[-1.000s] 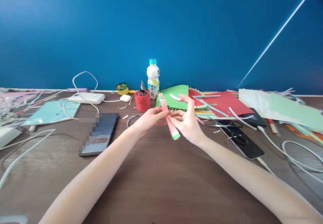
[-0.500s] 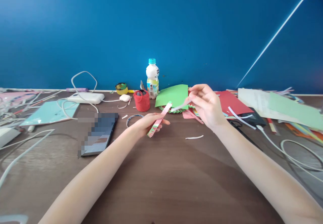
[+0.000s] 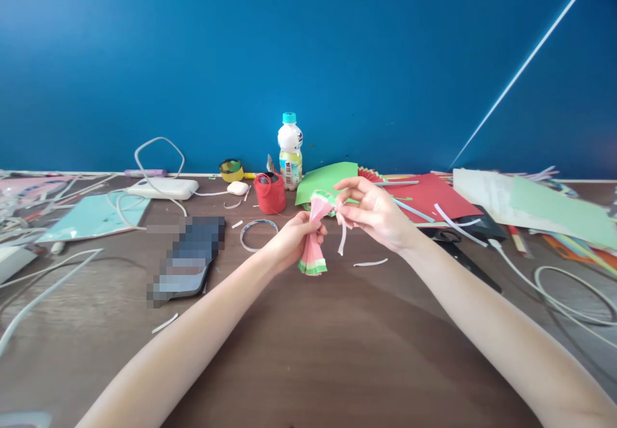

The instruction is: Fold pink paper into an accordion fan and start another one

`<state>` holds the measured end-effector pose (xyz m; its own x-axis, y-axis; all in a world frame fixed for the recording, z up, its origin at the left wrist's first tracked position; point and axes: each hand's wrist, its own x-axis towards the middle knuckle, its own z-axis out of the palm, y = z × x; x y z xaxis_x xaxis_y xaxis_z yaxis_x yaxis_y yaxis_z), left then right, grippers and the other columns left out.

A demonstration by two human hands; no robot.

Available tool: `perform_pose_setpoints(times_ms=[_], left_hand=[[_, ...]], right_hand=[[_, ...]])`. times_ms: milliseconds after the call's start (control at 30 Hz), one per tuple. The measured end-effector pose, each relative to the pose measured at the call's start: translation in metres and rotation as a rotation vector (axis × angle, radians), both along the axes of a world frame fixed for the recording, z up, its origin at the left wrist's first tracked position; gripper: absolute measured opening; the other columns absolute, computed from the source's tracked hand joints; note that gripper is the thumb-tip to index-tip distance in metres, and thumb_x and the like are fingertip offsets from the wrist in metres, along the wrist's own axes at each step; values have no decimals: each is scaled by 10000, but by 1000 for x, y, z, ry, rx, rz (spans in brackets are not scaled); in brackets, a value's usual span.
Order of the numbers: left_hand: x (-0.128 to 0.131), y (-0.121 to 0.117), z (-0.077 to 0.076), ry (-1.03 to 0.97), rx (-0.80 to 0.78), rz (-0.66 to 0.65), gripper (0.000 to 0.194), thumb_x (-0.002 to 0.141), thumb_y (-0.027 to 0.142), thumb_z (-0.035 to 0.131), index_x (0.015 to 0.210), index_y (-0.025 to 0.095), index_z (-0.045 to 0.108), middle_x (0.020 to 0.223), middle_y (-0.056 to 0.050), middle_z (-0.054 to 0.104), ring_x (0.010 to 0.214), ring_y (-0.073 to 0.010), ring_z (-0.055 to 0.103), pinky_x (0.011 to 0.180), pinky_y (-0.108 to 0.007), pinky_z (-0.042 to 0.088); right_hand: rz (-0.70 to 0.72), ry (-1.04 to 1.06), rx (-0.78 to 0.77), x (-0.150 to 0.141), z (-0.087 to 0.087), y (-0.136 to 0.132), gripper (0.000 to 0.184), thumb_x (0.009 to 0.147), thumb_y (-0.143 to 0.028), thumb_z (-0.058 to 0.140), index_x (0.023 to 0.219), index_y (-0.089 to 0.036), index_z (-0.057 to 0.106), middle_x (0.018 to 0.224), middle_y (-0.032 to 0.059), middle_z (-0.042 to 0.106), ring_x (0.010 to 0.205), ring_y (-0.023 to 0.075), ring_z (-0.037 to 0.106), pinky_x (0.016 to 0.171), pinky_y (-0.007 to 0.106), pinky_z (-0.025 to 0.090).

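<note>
From my end I see a smooth, saturated blue wall (image 3: 241,49) filling the upper part of the view, with a thin white line (image 3: 525,65) slanting up across it to the right and a few small dark specks low down. Below it I have a dark brown wood-look tabletop (image 3: 299,364), its far side meeting the wall at a narrow pale strip (image 3: 208,175). The light reads soft to me, paler at the wall's upper left and deeper at right, with a greyish sheen on the tabletop's left side.
</note>
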<state>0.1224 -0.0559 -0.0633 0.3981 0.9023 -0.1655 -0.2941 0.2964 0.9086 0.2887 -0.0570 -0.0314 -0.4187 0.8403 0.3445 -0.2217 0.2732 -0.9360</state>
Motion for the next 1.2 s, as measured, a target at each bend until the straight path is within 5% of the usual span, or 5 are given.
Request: perform_pose_setpoints(times_ms=[267, 500, 767, 1000, 1200], left_hand=[[2, 0, -3, -34, 77, -5, 159, 786, 300, 558, 840, 162, 501, 568, 51, 425, 470, -60, 394, 490, -191, 347], [6, -8, -1, 38, 152, -65, 198, 790, 349, 553, 836, 166, 492, 573, 47, 477, 481, -66, 438, 509, -198, 356], [-14, 2, 13, 304, 181, -307, 494, 743, 598, 486, 916, 147, 588, 859, -105, 659, 828, -207, 609, 744, -318, 450], [-47, 1, 54, 1809, 509, 147, 418, 691, 557, 520, 627, 163, 644, 758, -163, 658, 879, -375, 583, 731, -434, 410], [-62, -11, 79, 1887, 914, 587, 220, 757, 267, 484, 775, 137, 661, 946, -184, 613, 1093, -393, 423, 859, -521, 319]], right_hand=[[-69, -16, -42, 5, 5, 1, 226, 729, -235, 622, 928, -190, 525, 665, -44, 467, 530, 71, 466, 458, 216, 319], [-86, -362, -194, 3, -3, 5, 371, 694, -411, 660, 953, -164, 566, 589, -41, 513, 490, 71, 400, 476, 222, 262], [-152, -68, -150, 12, 0, 11, 256, 674, -358, 693, 704, -172, 518, 483, -93, 330, 394, 28, 227, 407, 219, 138], [-24, -163, -183, 26, 12, 12, 254, 656, -319, 710, 665, -166, 508, 487, -90, 288, 401, 24, 194, 394, 218, 95], [-22, -226, -213, 21, 11, 9, 261, 615, -321, 726, 735, -151, 569, 578, -46, 467, 443, 29, 299, 411, 209, 137]])
